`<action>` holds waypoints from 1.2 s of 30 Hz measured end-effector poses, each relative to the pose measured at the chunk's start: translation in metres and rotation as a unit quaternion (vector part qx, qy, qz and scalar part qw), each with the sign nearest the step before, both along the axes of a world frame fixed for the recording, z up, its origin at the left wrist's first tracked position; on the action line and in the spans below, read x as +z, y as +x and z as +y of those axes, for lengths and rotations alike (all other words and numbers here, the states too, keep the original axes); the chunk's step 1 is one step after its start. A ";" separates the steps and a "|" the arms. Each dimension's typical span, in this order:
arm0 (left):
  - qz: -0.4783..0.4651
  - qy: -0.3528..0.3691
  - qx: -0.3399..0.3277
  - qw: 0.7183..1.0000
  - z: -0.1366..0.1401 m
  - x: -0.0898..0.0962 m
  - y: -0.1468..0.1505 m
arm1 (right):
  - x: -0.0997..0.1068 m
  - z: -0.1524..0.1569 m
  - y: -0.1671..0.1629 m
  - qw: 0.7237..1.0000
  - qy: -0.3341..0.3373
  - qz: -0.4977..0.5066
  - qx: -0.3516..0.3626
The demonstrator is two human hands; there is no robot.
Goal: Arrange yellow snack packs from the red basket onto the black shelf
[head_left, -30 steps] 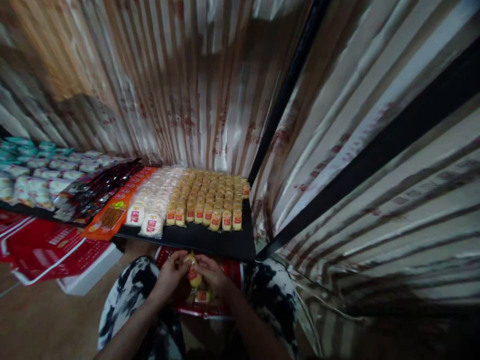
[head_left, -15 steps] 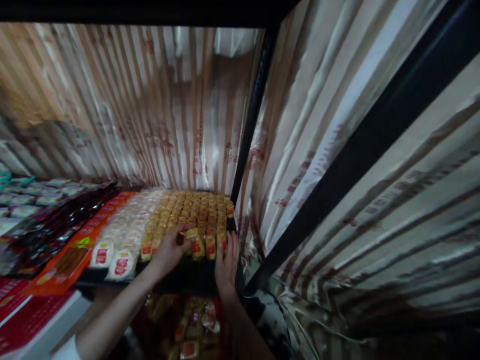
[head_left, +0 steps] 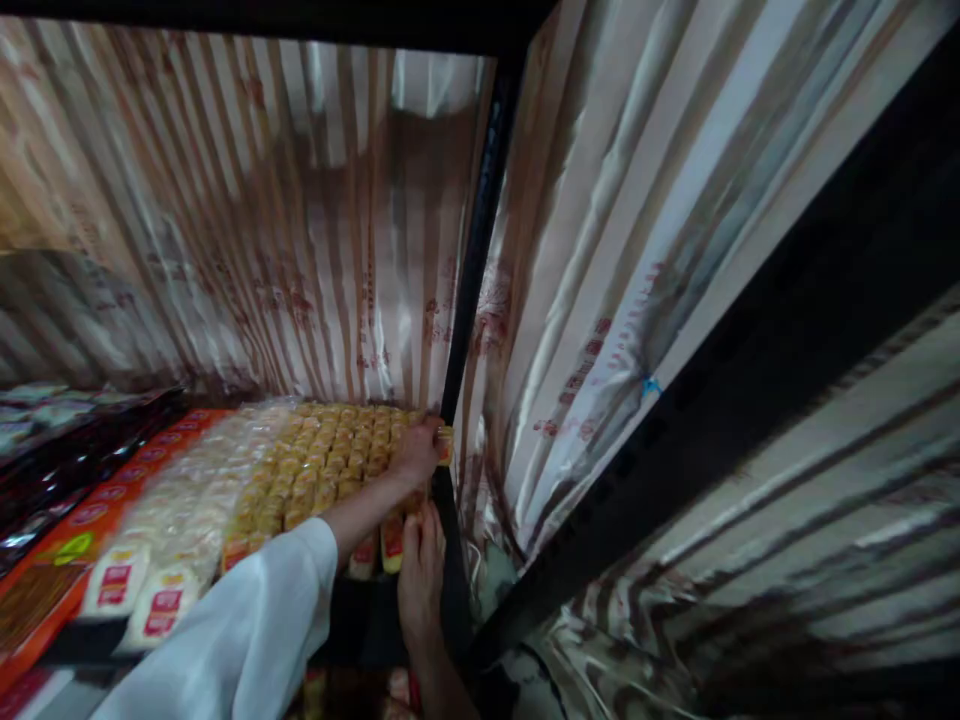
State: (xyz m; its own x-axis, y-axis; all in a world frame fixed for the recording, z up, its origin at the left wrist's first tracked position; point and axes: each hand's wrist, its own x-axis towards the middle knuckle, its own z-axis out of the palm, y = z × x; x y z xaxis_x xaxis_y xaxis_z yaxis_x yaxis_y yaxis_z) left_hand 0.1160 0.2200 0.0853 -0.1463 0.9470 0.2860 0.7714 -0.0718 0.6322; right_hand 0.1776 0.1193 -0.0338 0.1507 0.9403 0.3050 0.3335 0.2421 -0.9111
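Rows of small yellow wrapped packets [head_left: 300,475] with red labels stand on a dark shelf [head_left: 367,610]. My left hand [head_left: 418,452] reaches across them to the back right corner. Its fingers are closed around a yellow packet [head_left: 445,446] beside the upright post; the hand partly hides it. Nearer the front, my right hand [head_left: 422,570] rests at the right end of the rows. Its fingers are stretched out along the side of the packets, touching the last row. A front packet [head_left: 391,545] shows just left of these fingers.
White packets with red labels [head_left: 169,605], an orange bag [head_left: 45,590] and dark glossy bags [head_left: 45,490] lie to the left. A black post [head_left: 476,230] rises at the shelf's corner, and a thick dark beam [head_left: 675,400] slants at right. Printed striped sheeting hangs behind.
My left hand has moved from the front of the rows to the back right corner. The right hand stays at the right end. The view has shifted right.
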 end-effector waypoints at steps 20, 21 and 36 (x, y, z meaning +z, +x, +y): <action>0.272 -0.032 -0.014 0.962 0.031 -0.034 0.011 | 0.004 0.000 0.001 0.999 -0.018 0.031 0.025; 0.273 -0.028 -0.015 0.961 0.031 -0.035 0.011 | 0.004 0.000 0.000 0.999 -0.016 0.029 0.024; 0.249 -0.028 0.005 0.968 0.027 -0.035 0.014 | 0.013 -0.004 0.002 0.999 -0.001 0.042 0.031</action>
State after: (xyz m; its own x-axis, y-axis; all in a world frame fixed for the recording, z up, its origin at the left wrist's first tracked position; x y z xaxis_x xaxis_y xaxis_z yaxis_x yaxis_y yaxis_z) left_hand 0.1296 0.2470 0.0506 -0.0124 0.9623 0.2716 0.9820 -0.0396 0.1849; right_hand 0.1800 0.1153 -0.0207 0.1173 0.9491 0.2924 0.2406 0.2585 -0.9356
